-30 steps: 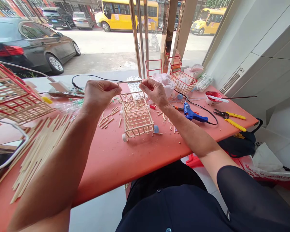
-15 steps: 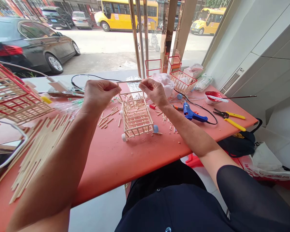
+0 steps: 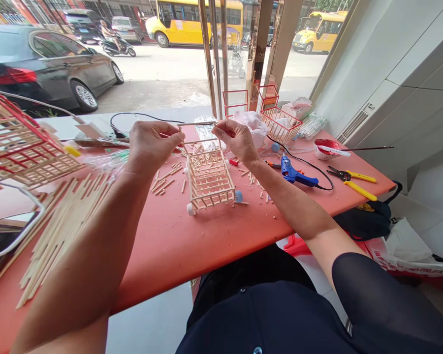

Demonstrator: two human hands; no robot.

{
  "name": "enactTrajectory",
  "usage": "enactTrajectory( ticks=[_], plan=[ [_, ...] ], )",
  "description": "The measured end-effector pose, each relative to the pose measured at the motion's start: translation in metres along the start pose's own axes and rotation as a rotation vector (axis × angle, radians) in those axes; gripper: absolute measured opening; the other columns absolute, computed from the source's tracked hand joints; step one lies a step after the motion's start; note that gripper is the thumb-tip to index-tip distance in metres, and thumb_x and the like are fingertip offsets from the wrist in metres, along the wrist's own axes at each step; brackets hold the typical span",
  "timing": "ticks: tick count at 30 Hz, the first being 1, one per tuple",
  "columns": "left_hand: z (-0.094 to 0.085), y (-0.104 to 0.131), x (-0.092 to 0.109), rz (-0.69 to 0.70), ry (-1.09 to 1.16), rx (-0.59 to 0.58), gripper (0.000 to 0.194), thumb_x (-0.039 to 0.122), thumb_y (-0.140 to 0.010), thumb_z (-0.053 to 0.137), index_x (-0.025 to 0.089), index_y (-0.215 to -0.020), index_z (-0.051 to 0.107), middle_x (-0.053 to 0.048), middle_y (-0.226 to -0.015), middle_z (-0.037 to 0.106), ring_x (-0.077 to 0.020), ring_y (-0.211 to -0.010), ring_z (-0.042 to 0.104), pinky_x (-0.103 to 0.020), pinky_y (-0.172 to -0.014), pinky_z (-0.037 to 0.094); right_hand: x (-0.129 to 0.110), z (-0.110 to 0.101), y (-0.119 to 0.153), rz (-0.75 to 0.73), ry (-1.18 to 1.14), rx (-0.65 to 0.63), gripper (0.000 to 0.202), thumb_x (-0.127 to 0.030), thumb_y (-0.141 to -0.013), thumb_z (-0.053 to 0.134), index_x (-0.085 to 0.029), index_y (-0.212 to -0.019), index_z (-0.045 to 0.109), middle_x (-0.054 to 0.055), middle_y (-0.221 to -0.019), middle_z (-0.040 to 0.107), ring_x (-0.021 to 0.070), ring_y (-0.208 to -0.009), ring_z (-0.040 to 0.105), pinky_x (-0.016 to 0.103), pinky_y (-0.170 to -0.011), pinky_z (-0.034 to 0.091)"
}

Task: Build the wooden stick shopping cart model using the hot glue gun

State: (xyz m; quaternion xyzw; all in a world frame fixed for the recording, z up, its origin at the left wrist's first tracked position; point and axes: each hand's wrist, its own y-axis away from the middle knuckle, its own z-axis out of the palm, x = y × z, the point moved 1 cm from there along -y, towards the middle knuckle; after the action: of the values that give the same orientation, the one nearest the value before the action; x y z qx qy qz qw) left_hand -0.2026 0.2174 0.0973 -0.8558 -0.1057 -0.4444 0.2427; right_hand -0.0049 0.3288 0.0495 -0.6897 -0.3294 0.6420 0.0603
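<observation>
A miniature shopping cart of pale wooden sticks (image 3: 211,179) stands on the table with bottle-cap wheels, one white (image 3: 191,209) and one blue (image 3: 238,196) at the near end. Above its far end a thin wooden stick (image 3: 197,124) runs level between my hands. My left hand (image 3: 151,141) pinches the stick's left end between thumb and fingers. At the right end my right hand (image 3: 238,140) has its fingertips closed on the same stick. Whether the stick touches the cart's uprights, I cannot tell. Cut stick pieces (image 3: 164,183) lie beside the cart.
Long wooden sticks (image 3: 61,236) lie at left, near a red-and-wood cart (image 3: 18,142). At right are a blue glue gun (image 3: 297,174), yellow-handled pliers (image 3: 354,182) and a red paint cup (image 3: 325,149). Another small cart (image 3: 280,123) stands by the window.
My hands stay nearly in place, still pinching the stick, which appears slightly turned. The view has shifted slightly. Outside, a rider on a scooter has come into sight.
</observation>
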Motion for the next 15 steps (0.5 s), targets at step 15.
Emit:
enactTrajectory(
  ticks=[15],
  plan=[
    [0.0007, 0.0075, 0.0120, -0.074, 0.118, 0.020, 0.004, 0.019, -0.076, 0.076, 0.015, -0.076, 0.076, -0.001, -0.068, 0.068, -0.0190, -0.069, 0.074, -0.043, -0.082, 0.072, 0.0021, 0.0007, -0.0012, 0.000, -0.030, 0.007, 0.040, -0.057, -0.088, 0.087, -0.021, -0.085, 0.072, -0.001, -0.087, 0.067, 0.0126, -0.084, 0.057, 0.033, -0.086, 0.049]
  ],
)
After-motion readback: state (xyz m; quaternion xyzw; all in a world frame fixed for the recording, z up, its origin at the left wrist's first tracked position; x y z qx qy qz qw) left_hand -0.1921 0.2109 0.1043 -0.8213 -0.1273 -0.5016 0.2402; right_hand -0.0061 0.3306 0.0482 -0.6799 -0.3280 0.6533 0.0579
